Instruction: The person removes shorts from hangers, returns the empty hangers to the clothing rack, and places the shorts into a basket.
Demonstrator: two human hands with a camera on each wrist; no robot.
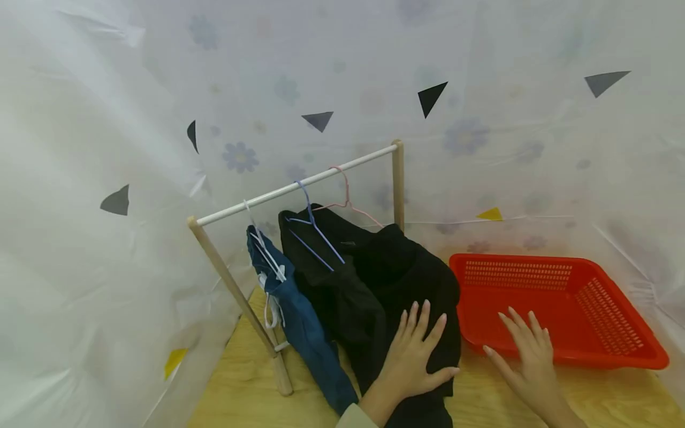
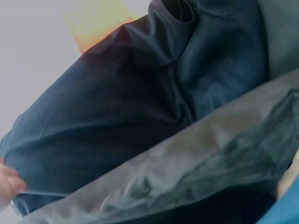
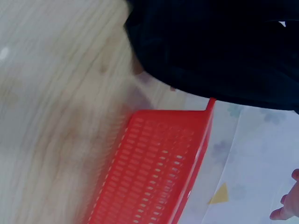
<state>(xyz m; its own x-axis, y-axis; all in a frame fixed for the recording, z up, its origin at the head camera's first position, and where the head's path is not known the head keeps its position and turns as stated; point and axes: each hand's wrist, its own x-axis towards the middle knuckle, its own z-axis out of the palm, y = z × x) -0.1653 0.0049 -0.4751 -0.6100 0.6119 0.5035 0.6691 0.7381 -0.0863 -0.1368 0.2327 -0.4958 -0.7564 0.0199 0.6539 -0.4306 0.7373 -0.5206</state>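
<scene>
My left hand [image 1: 409,359] lies with spread, straight fingers against a black garment [image 1: 423,279] that hangs from a pink hanger [image 1: 348,205]. Beside it, another black garment [image 1: 342,303] hangs on a purple-blue hanger [image 1: 312,223]. Fingertips [image 2: 9,184] of the left hand show at the edge of the left wrist view, close to dark cloth [image 2: 103,112]. My right hand [image 1: 532,365] is held up with fingers apart, holding nothing, in front of the red basket [image 1: 535,309]. In the right wrist view its fingertips [image 3: 287,205] show at the right edge.
A rack with a white rail [image 1: 278,191] and wooden posts [image 1: 398,184] stands on the wooden table [image 1: 230,392]. Blue trousers [image 1: 305,321] with a white drawstring hang from a white hanger [image 1: 262,244] at the left. Patterned sheeting [image 1: 508,148] surrounds the table.
</scene>
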